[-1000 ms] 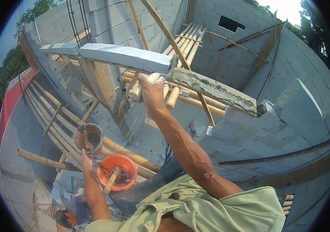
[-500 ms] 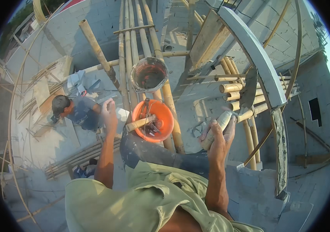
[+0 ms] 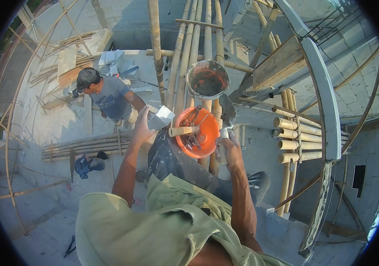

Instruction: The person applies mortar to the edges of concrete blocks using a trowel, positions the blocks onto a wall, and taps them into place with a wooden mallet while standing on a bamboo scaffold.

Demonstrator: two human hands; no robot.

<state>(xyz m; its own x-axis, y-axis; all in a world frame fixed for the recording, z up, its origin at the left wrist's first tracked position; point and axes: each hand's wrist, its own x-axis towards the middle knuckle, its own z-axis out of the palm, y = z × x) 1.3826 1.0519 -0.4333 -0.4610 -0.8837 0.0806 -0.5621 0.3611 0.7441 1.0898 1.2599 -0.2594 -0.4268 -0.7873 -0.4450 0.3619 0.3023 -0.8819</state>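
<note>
My left hand (image 3: 143,127) grips a small white block piece (image 3: 162,116), left of an orange bucket (image 3: 202,144) that holds tools with a pale wooden handle. In my right hand (image 3: 228,148) is a trowel (image 3: 228,108), its grey, mortar-smeared blade upright beside the orange bucket's right side. A grey mortar bucket (image 3: 208,80) rests on bamboo poles just beyond the orange one. A co-worker (image 3: 109,97) in a grey shirt and cap stands below at the left, an arm stretched toward the block, that hand hidden behind it.
Long bamboo poles (image 3: 182,60) run away beyond my legs. At the right stand a narrow block beam (image 3: 320,106) and lashed bamboo (image 3: 298,144). More poles (image 3: 80,152), boards (image 3: 67,64) and white blocks (image 3: 109,57) lie on the lower level at the left.
The view has tipped down and swung left. The trowel has come from the beam to beside the orange bucket. My left hand has taken hold of the white block piece.
</note>
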